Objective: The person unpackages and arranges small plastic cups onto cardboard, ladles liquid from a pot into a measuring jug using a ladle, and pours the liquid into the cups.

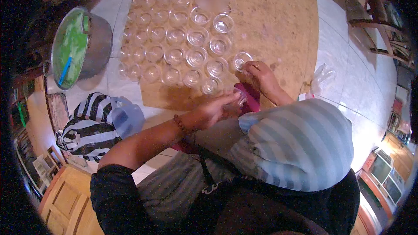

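A clear cup (242, 61) stands mouth up at the fingertips of the right hand (261, 78), which appears to pinch its near rim. Holding it by the edge would leave its round, glossy opening uncovered. The left hand (215, 109) is beside the right, over a maroon cloth (250, 96); something glints at its fingertips, but I cannot tell whether it grasps anything.

Beyond and to the left of the right hand, matching cups (197, 56) stand in loose rows, thin-walled and see-through, with ringed bases. Their broad bases probably steady them, and the gaps seem to give fingers room between neighbours. They rest on a flat tan board (278, 26), blotched with dark stains, over smooth tiled floor (337, 54).

Left of the left hand, farther out, a deep metal pot (100, 45) holds green contents (75, 39) with a blue strip (65, 70) across them. Nearer lie a crinkled black-and-white bag (89, 124) and a smooth translucent bluish container (127, 117). Right of the right hand sits a crumpled clear bag (324, 77).
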Available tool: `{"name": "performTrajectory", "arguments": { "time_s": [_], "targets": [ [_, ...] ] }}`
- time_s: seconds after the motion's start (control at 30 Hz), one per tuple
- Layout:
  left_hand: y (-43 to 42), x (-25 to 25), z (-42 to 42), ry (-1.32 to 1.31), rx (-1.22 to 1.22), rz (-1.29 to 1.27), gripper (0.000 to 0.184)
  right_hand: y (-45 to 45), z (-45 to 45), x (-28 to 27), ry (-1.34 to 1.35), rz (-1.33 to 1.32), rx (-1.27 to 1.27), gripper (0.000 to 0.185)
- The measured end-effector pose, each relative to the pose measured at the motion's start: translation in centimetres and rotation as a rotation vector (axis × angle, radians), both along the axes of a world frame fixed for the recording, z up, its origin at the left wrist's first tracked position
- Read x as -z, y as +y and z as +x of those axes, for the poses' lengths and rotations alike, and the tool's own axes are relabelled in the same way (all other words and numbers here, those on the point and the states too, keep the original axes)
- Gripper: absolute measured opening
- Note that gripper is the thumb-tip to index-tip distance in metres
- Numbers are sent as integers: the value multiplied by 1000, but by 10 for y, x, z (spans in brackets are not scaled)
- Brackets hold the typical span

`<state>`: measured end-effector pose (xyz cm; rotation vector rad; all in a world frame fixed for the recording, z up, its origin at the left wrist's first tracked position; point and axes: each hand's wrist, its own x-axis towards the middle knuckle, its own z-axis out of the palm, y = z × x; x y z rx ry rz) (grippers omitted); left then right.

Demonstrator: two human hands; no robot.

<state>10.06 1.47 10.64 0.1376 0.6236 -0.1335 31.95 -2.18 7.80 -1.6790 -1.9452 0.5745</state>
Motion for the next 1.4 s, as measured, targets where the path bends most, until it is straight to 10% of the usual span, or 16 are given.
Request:
{"name": "performTrajectory", "arguments": {
  "time_s": [0.2, 0.4, 1.4],
  "targets": [
    [56, 0, -30, -288, -76, 341, 28, -19, -2, -18, -27, -10, -4, 18],
    [152, -43, -9, 0, -40, 549, 39, -40, -13, -14, -110, -63, -165, 22],
    [121, -56, -28, 109, 81, 622, 49, -33, -31, -38, -115, -12, -12, 29]
  ]
}}
